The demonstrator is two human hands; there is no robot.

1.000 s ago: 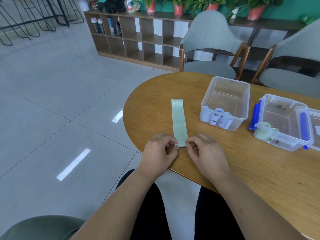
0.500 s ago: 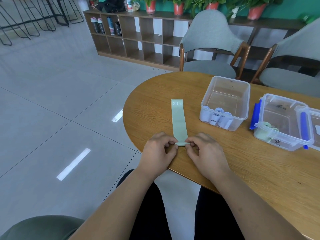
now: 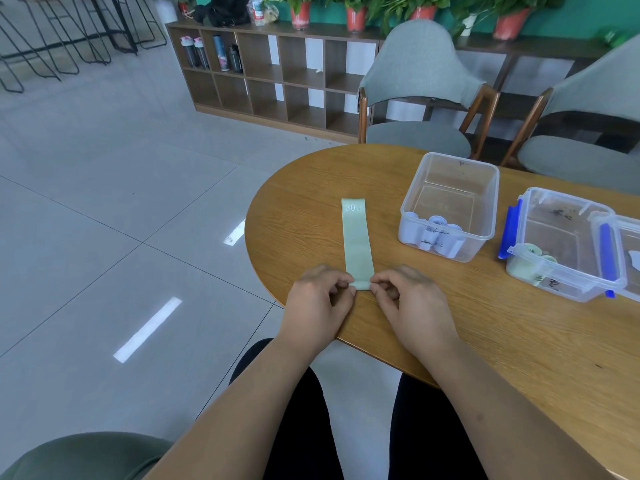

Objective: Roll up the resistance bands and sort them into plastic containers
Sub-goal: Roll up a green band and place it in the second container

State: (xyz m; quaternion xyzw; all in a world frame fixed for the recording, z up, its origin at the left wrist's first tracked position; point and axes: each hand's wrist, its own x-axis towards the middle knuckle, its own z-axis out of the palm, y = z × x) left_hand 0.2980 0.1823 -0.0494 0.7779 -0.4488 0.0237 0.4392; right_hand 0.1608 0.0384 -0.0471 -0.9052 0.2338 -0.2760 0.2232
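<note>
Head view:
Band: the green band lies flat on the desk, its near end rolled.
Hands: the left hand and right hand pinch the roll's ends with their fingers.
Clear container: right of the band, holding pale rolls.
Blue-latched container: further right, with green rolls in its near-left corner.

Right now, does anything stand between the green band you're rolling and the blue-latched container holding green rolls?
Nothing visible. Bare table runs from the rolled end of the green band to the blue-latched container; the clear container of white rolls stands just behind that line.
</note>
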